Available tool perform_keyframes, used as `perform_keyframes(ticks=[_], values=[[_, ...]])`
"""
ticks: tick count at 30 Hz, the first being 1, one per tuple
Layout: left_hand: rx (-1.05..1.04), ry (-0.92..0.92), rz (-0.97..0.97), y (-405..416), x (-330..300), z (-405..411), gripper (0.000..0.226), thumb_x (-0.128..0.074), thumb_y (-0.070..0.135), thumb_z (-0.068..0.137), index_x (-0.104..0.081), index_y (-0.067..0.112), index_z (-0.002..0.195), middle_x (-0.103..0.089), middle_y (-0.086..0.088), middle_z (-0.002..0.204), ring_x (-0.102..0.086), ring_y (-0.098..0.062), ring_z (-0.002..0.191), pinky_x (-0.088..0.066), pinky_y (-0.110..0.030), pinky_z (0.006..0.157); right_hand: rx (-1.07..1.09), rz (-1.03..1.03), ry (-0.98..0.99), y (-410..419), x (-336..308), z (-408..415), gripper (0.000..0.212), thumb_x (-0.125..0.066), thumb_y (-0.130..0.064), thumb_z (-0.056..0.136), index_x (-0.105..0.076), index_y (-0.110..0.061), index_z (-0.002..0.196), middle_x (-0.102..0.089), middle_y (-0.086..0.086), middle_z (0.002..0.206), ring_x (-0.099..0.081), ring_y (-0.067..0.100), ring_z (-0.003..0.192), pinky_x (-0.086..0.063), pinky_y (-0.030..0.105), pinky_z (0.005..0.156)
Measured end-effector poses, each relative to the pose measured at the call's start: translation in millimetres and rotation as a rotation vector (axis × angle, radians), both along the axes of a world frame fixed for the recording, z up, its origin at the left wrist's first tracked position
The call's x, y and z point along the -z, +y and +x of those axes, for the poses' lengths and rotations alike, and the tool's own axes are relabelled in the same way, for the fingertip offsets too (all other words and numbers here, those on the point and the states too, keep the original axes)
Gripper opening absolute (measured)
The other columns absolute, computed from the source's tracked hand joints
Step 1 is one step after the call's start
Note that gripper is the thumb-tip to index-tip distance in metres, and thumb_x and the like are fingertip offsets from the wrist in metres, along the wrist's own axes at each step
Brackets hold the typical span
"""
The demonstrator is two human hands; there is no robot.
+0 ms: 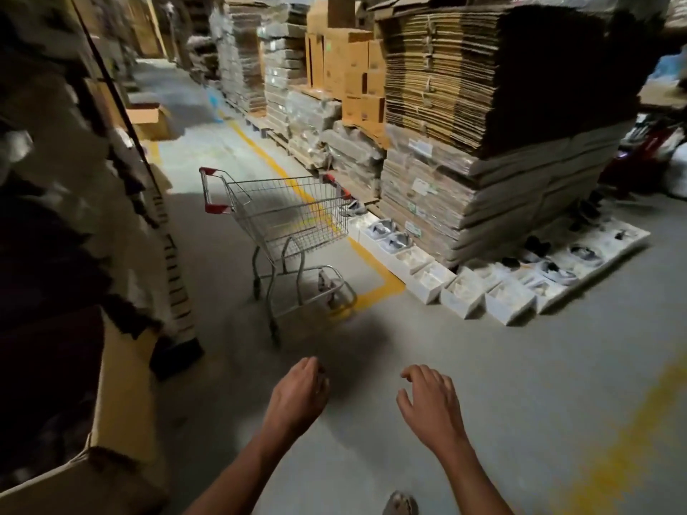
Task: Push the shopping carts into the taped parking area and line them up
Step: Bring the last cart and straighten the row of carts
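The left hand [299, 394] and right hand [431, 407] hang loosely curled and hold nothing. The shopping cart [286, 224] stands apart, ahead of them.

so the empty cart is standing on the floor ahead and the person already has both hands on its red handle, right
Not quite. The head view shows the shopping cart standing empty ahead, but neither the left hand nor the right hand touches its red handle; both hover open, short of it.
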State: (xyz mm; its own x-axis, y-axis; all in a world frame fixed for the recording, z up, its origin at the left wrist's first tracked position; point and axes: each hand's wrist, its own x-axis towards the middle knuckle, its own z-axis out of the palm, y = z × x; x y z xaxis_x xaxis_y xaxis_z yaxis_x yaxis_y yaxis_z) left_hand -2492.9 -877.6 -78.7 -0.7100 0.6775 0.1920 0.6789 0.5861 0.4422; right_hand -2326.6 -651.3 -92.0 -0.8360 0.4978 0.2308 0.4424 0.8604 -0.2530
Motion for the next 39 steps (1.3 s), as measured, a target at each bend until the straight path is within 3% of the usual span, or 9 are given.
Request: perform_keyframes(ticks=[8, 15, 21, 25, 29, 32, 35, 39], values=[[-0.189, 0.017, 0.004, 95, -8, -142, 0.014, -0.053, 0.041, 0.095, -0.042, 0.033, 0.09, -0.048, 0.012, 0.086, -0.049, -0.008, 0.073, -0.048, -0.028, 0.063, -0.206, -0.004, -0.056, 120, -7, -186, 0.022, -0.058, -0.039, 0.092, -0.057, -0.033, 0.114, -0.062, -0.012, 0.108, -0.058, 0.01, 0.104, -0.041, 0.031, 0.097], [-0.367, 0.009, 0.023, 114, -13, -241, 0.02, -0.059, 0.038, 0.091, -0.04, 0.036, 0.091, -0.048, 0.014, 0.087, -0.049, -0.006, 0.076, -0.045, -0.023, 0.065, -0.378, 0.011, -0.039, 143, -38, -344, 0.022, -0.061, -0.038, 0.091, -0.057, -0.029, 0.111, -0.062, -0.008, 0.103, -0.058, 0.014, 0.101, -0.043, 0.034, 0.095], [-0.507, -0.002, 0.051, 95, -3, -345, 0.018, -0.059, 0.038, 0.09, -0.042, 0.033, 0.093, -0.05, 0.013, 0.089, -0.054, -0.008, 0.083, -0.049, -0.028, 0.074, -0.484, 0.009, -0.043, 120, -45, -479, 0.026, -0.062, -0.038, 0.091, -0.056, -0.031, 0.116, -0.06, -0.011, 0.108, -0.056, 0.011, 0.105, -0.04, 0.036, 0.102], [-0.528, 0.048, 0.061, 73, -7, -432, 0.017, -0.058, 0.038, 0.091, -0.043, 0.032, 0.095, -0.047, 0.014, 0.091, -0.053, -0.005, 0.085, -0.048, -0.025, 0.075, -0.556, 0.018, -0.033, 87, -51, -569, 0.026, -0.058, -0.04, 0.096, -0.055, -0.032, 0.12, -0.058, -0.014, 0.11, -0.054, 0.007, 0.107, -0.036, 0.035, 0.109], [-0.536, 0.069, 0.059, 42, -24, -518, 0.017, -0.058, 0.034, 0.093, -0.042, 0.033, 0.098, -0.048, 0.014, 0.092, -0.053, -0.006, 0.085, -0.051, -0.03, 0.076, -0.583, 0.034, -0.012, 49, -59, -662, 0.027, -0.058, -0.041, 0.094, -0.056, -0.029, 0.119, -0.061, -0.009, 0.111, -0.057, 0.012, 0.106, -0.041, 0.036, 0.104], [-0.514, 0.108, 0.078, 17, -38, -571, 0.013, -0.058, 0.029, 0.095, -0.051, 0.028, 0.107, -0.054, 0.011, 0.1, -0.056, -0.006, 0.09, -0.05, -0.026, 0.079, -0.61, 0.029, -0.015, 19, -66, -729, 0.031, -0.059, -0.04, 0.095, -0.056, -0.026, 0.123, -0.061, -0.008, 0.115, -0.058, 0.012, 0.107, -0.044, 0.037, 0.105], [-0.518, 0.044, 0.09, -8, -38, -624, 0.021, -0.062, 0.024, 0.094, -0.06, 0.018, 0.114, -0.063, 0.001, 0.106, -0.061, -0.014, 0.096, -0.053, -0.032, 0.086, -0.63, -0.003, -0.028, -6, -69, -783, 0.031, -0.06, -0.041, 0.094, -0.055, -0.027, 0.121, -0.059, -0.011, 0.111, -0.057, 0.01, 0.104, -0.044, 0.039, 0.105], [-0.556, -0.019, 0.122, -33, -45, -681, 0.018, -0.056, 0.033, 0.094, -0.052, 0.031, 0.111, -0.056, 0.008, 0.102, -0.056, -0.01, 0.088, -0.051, -0.034, 0.075, -0.661, -0.019, -0.004, -35, -74, -844, 0.034, -0.066, -0.04, 0.091, -0.058, -0.031, 0.122, -0.063, -0.012, 0.113, -0.06, 0.009, 0.107, -0.043, 0.039, 0.105]])
